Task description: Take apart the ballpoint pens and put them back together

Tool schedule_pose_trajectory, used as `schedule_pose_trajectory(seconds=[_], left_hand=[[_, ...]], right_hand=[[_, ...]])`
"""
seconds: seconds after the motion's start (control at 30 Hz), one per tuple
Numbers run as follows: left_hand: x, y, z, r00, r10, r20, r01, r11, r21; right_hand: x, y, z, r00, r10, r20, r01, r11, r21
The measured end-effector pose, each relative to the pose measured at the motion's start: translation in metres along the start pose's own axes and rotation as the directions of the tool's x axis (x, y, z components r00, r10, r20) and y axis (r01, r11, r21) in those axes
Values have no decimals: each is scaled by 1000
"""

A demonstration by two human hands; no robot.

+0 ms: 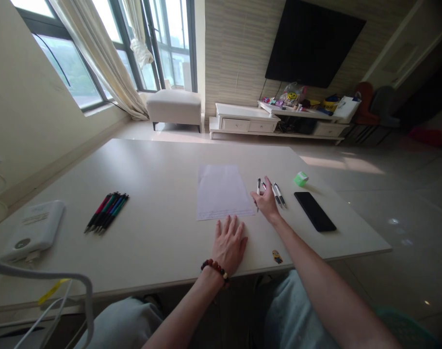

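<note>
A white sheet of paper [222, 189] lies on the white table, with lines of small writing along its near edge. My left hand [228, 245], wearing a beaded bracelet [215, 267], rests flat and spread, its fingertips at that edge. Just right of the sheet, my right hand [266, 199] has its thumb across a white and black pen [258, 185]; the index finger stretches forward. Part of this pen is hidden by the fingers. More pens [279, 195] lie beside the hand, one partly covered by it.
Right of the pens are a black phone [315, 211] and a small green block-like item [301, 179]. A cartoon sticker [277, 256] is near the front edge. Dark coloured pens [106, 213] and a white device [35, 228] with cables stand at left.
</note>
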State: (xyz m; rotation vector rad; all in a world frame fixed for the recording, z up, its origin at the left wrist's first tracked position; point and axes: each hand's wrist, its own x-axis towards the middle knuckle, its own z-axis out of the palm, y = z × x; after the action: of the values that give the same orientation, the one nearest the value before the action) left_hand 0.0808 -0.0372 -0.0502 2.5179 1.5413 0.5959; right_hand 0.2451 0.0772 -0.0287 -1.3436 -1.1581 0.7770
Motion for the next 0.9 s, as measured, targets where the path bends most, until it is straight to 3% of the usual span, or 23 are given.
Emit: schedule_pose_trajectory(seconds=[0.13, 0.27, 0.37, 0.47, 0.6, 0.7, 0.77, 0.83, 0.9], left_hand=[[0, 1, -2, 1000, -4, 8, 4, 1000, -7], [-5, 1, -6, 1000, 4, 29, -4, 1000, 12], [-12, -1, -9, 999, 30, 28, -30, 999, 19], [-18, -2, -16, 998, 60, -10, -60, 998, 20], [-19, -11, -42, 997, 47, -54, -46, 999, 24], [-14, -41, -81, 995, -92, -32, 95, 992, 83], [-13, -75, -112, 951, -293, -100, 305, 942, 138], [-16, -115, -142, 856, -480, -191, 513, 836, 194], [-23, -153, -163, 733, -632, -252, 679, 701, 217]], right_hand=[[8, 5, -23, 1000, -13, 27, 17, 988, -154], [17, 15, -46, 994, -99, -45, 75, 927, -366], [22, 20, -61, 987, -145, -62, 90, 843, -531], [24, 24, -70, 988, -151, -8, 102, 704, -703], [26, 28, -73, 990, -139, 20, 100, 604, -791], [25, 31, -72, 989, -149, 10, 100, 613, -783], [25, 31, -72, 985, -175, 0, 112, 630, -769], [24, 31, -72, 979, -203, 4, 138, 650, -748], [22, 29, -72, 974, -227, 21, 171, 668, -725]])
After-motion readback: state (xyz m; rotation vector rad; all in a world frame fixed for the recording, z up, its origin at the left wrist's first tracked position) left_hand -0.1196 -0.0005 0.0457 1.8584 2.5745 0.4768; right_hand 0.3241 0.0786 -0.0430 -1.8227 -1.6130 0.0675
